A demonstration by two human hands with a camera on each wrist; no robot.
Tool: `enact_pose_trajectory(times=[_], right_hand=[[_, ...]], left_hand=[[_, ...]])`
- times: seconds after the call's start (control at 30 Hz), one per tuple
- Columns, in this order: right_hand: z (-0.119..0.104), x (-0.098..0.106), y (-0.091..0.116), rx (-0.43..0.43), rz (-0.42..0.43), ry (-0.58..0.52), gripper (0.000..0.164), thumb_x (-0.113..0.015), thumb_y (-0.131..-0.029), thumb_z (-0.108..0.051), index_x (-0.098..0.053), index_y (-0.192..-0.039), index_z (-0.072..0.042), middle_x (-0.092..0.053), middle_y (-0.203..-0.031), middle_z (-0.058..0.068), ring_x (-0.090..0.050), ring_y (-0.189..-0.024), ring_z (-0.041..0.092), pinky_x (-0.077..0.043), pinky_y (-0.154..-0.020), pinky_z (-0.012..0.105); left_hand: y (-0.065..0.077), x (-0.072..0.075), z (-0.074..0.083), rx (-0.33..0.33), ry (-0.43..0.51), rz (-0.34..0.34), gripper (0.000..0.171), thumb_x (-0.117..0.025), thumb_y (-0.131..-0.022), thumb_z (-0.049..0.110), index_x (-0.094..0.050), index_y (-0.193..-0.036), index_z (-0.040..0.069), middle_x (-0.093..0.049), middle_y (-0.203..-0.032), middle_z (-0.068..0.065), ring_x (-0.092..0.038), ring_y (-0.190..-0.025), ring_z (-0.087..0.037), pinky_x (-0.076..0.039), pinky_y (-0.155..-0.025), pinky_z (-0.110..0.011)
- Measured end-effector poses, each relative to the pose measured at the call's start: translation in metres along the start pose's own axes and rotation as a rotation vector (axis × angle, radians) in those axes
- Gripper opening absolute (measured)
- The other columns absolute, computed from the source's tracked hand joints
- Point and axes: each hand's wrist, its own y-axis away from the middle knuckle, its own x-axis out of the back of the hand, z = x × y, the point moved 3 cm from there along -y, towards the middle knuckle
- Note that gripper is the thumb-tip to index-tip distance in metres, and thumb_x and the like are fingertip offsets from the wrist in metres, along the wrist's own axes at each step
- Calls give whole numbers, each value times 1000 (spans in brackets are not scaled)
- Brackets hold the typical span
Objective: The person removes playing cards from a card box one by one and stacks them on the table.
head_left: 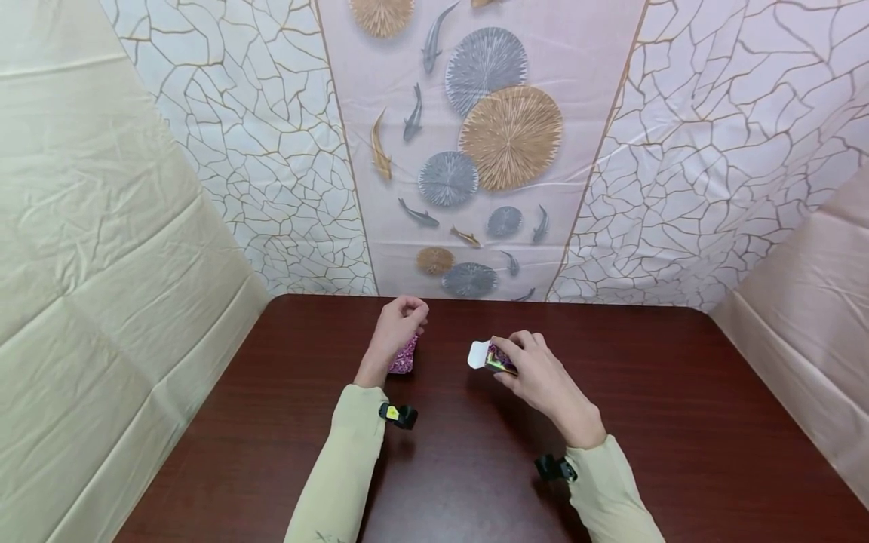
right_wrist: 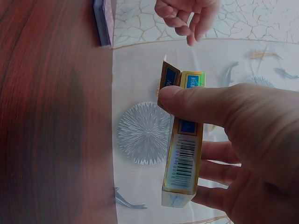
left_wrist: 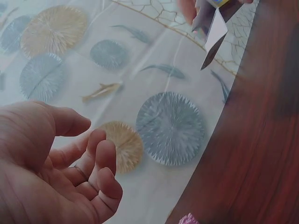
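Observation:
My right hand (head_left: 546, 381) grips a small, shiny card box (head_left: 501, 359) above the table, thumb on one side and fingers on the other. The box's end flap (head_left: 478, 354) stands open and shows a white inside. A barcode and a blue label show on its narrow gold side in the right wrist view. My left hand (head_left: 396, 332) hovers over a purple-pink glittery stack (head_left: 403, 358) that looks like a deck of cards, partly hidden below it. Its fingers (left_wrist: 105, 154) are loosely curled, with nothing between them and the thumb.
Both hands are over a dark reddish-brown table (head_left: 448, 483). Behind its far edge hangs a patterned cloth (head_left: 475, 151) with discs and fish. Pale fabric walls (head_left: 102, 302) stand at both sides. Black camera straps (head_left: 400, 415) sit on the wrists.

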Motion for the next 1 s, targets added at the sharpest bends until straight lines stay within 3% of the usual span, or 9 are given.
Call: enact_pose_trajectory(times=[0.17, 0.33, 0.43, 0.67, 1.0], right_hand=[[0, 2, 0, 25, 38, 2, 52, -85, -73, -12, -66, -121, -6, -61, -105, 16, -52, -92, 33, -50, -74, 43], [-1, 4, 0, 35, 60, 4, 53, -86, -72, -13, -66, -121, -6, -61, -104, 15, -51, -91, 33, -51, -74, 43], [0, 3, 0, 27, 45, 5, 53, -85, -73, -13, -65, -122, -6, -60, -105, 16, -51, -92, 33, -51, -75, 44], [1, 3, 0, 19, 24, 0, 53, -85, -74, -13, -65, -123, -7, -60, -106, 16, -51, -94, 34, -51, -76, 44], [1, 4, 1, 12, 20, 3, 53, -85, -75, -14, -64, -124, -7, -60, -107, 16, -51, -94, 33, -51, -77, 44]], left_hand=[[5, -13, -1, 24, 17, -44, 18, -60, -97, 23, -63, -107, 9, -69, -95, -21, -68, -74, -25, -50, -61, -28], [10, -26, -3, 61, 77, -64, 17, -61, -97, 23, -62, -109, 11, -68, -90, -14, -64, -68, -14, -46, -58, -25], [13, -33, -1, 57, 96, -84, 18, -61, -97, 22, -61, -110, 10, -68, -89, -12, -64, -68, -13, -46, -57, -24], [20, -48, 0, 59, 117, -122, 18, -61, -97, 21, -60, -111, 9, -68, -99, -24, -65, -69, -16, -45, -55, -25], [28, -72, -3, 49, 119, -195, 21, -61, -97, 23, -60, -112, 8, -66, -84, -11, -61, -67, -18, -43, -54, -26]])
